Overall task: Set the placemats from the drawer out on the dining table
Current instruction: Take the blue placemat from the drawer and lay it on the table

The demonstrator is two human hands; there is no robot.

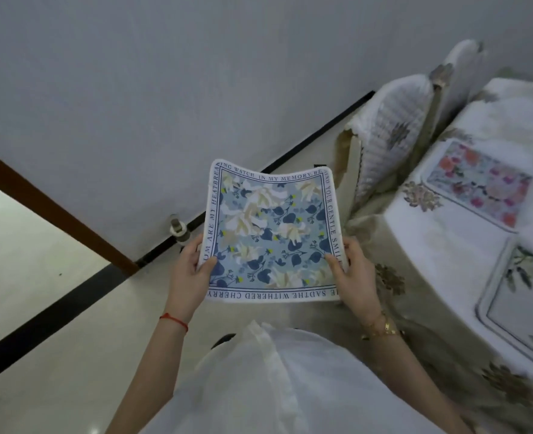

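Garment: white fabric garment (277,380) on the person's torso, at the bottom centre, nearest the camera.
Left wrist: thin red string bracelet (174,321).
Right wrist: gold chain bracelet (381,327).
Left hand: left hand (190,274) clamped on the left edge of the held placemat, thumb on top.
Right hand: right hand (351,274) clamped on the right edge, thumb on top.
Held item: square blue floral placemat with a white border and printed lettering (271,233), held in the air between both hands, above the floor, to the left of the table; far edge curls upward.
Table: dining table with a white floral tablecloth (440,245), at right.
Placed item 1: rectangular pink floral placemat (478,183), flat on the table.
Placed item 2: pale placemat with a dark outline and leaf print (522,296), flat on the table, nearer the camera.
Chair: white covered chair (390,136), beside the table's far-left side.
Floor: glossy cream tile floor with a black strip (55,308).
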